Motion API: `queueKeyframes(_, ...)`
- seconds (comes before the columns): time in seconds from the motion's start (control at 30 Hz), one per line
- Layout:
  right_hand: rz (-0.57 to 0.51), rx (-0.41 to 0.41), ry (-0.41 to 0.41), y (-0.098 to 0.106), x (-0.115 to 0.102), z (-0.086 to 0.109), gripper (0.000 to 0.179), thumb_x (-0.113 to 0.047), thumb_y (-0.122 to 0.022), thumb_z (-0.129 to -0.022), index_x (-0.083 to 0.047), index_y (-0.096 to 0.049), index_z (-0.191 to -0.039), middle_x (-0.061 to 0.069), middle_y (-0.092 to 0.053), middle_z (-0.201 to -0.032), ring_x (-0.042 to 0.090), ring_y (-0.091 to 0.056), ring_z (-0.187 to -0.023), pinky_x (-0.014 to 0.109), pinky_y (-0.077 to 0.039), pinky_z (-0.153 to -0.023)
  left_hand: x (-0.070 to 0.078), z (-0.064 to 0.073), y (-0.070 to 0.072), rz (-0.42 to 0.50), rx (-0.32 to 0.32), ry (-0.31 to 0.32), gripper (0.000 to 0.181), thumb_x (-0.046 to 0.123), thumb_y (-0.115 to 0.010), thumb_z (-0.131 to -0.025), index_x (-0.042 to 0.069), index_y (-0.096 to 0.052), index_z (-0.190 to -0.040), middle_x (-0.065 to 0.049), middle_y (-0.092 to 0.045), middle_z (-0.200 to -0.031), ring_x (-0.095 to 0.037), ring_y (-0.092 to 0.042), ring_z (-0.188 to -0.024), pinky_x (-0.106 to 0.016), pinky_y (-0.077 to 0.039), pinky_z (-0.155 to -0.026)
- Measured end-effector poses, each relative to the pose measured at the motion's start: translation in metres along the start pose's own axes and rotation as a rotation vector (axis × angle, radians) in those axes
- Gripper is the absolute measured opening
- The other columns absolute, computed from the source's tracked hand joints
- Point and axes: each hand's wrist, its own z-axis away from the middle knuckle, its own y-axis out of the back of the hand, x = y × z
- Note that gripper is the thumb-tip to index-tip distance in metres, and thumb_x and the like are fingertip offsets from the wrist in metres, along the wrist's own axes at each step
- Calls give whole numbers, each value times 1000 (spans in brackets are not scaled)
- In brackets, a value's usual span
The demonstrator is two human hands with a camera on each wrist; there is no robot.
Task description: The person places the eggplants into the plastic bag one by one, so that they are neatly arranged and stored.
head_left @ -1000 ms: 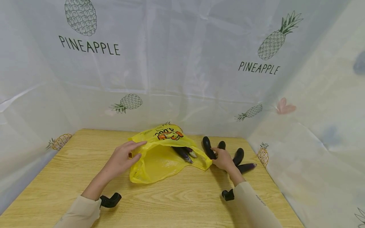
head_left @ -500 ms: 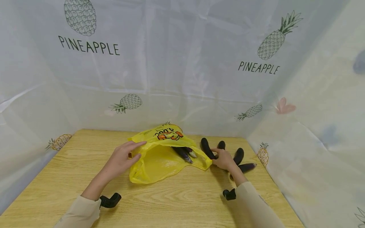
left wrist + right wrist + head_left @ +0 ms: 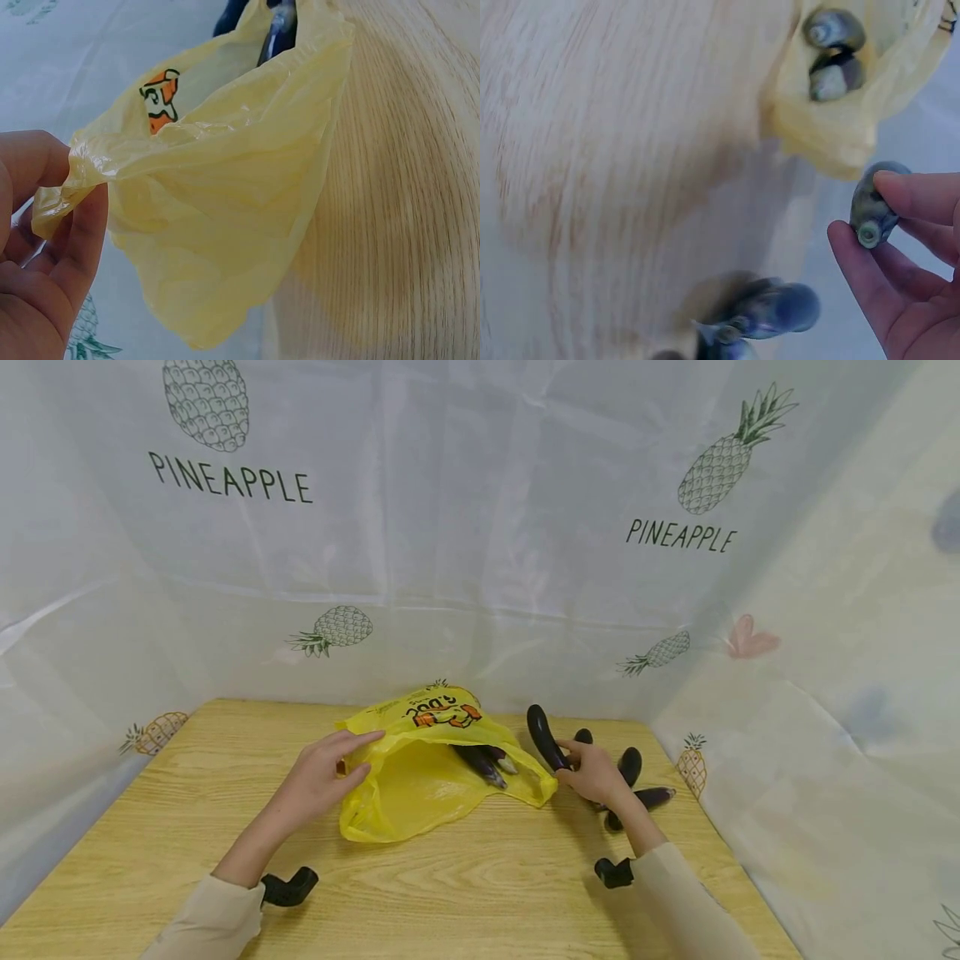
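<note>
A yellow plastic bag [image 3: 420,793] lies on its side with its mouth toward me. My left hand [image 3: 318,777] pinches the left edge of that mouth; in the left wrist view a gathered strip of the bag [image 3: 94,161] sits between thumb and fingers. Inside the bag are two eggplants [image 3: 480,766], stem ends outward. My right hand [image 3: 592,772] grips another eggplant [image 3: 542,731] by its stem end, just right of the bag. In the right wrist view the held eggplant [image 3: 870,206] is between thumb and fingers, its stem facing the camera.
Several more eggplants [image 3: 630,766] lie on the wooden table [image 3: 450,893] behind and beside my right hand, partly hidden by it. A pineapple-printed curtain [image 3: 465,527] encloses the back and sides of the table.
The eggplant in my right hand has risen slightly, and its far end has shifted a little leftward. My right forearm has swung somewhat to the right. The left hand and bag stay practically still.
</note>
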Motion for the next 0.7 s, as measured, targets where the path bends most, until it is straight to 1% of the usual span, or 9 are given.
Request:
queueKeyframes(0.03,5,4,6,2,-2,2,59,-14,-75,-99,-4,-55,-154,25,-71,-124,33,-71,-100,45,-57,-77,0,0,0,-1,0,2,56,2,-78,-95,13,-64,-149,2,-67,-105,-8,-46,-70,-26,-47,-61)
queueKeyframes(0.1,14,10,17,6,-7,5,59,-14,-75,-99,-5,-56,-154,25,-71,-126,36,-70,-103,46,-57,-78,0,0,0,-5,-2,6,56,2,-77,-95,14,-64,-149,2,-67,-105,-8,-46,-69,-26,-47,-61)
queueKeyframes(0.13,20,12,26,9,-10,8,59,-14,-75,-99,-5,-56,-154,24,-71,-126,34,-70,-101,45,-57,-76,0,0,0,-5,-2,6,56,2,-77,-95,14,-64,-149,2,-67,-104,-8,-46,-69,-26,-47,-61)
queueKeyframes(0.2,12,6,45,14,-16,12,59,-13,-75,-100,-6,-55,-155,24,-70,-126,28,-70,-90,42,-54,-71,0,0,0,-5,-2,3,56,2,-77,-95,14,-64,-148,2,-67,-104,-8,-46,-69,-26,-47,-61)
queueKeyframes(0.3,-9,-3,80,20,-23,19,59,-13,-74,-100,-6,-55,-155,25,-70,-127,18,-65,-78,39,-50,-68,0,0,0,-3,2,-6,56,2,-78,-95,13,-64,-148,2,-67,-105,-8,-46,-70,-26,-47,-61)
queueKeyframes(0.33,-15,-5,93,21,-25,21,59,-13,-75,-100,-7,-55,-155,24,-70,-127,17,-64,-77,38,-50,-68,0,0,0,-3,3,-10,56,2,-78,-95,12,-64,-148,2,-68,-105,-8,-47,-70,-26,-47,-61)
queueKeyframes(0.53,-35,-20,157,26,-30,34,58,-11,-76,-99,-7,-57,-153,22,-73,-122,16,-68,-83,37,-56,-72,1,-1,0,6,3,-18,55,1,-77,-95,11,-65,-148,2,-68,-104,-8,-47,-71,-26,-47,-62)
queueKeyframes(0.6,-40,-33,178,27,-31,39,59,-10,-77,-98,-7,-57,-153,21,-74,-121,15,-67,-79,35,-55,-71,1,-1,0,10,2,-19,55,1,-77,-95,11,-65,-148,2,-68,-104,-8,-47,-71,-26,-47,-62)
queueKeyframes(0.7,-41,-58,194,28,-32,46,60,-10,-78,-97,-8,-57,-154,19,-75,-121,12,-66,-77,31,-54,-71,1,-1,0,13,4,-18,55,0,-77,-95,11,-65,-148,2,-68,-105,-8,-47,-72,-26,-47,-62)
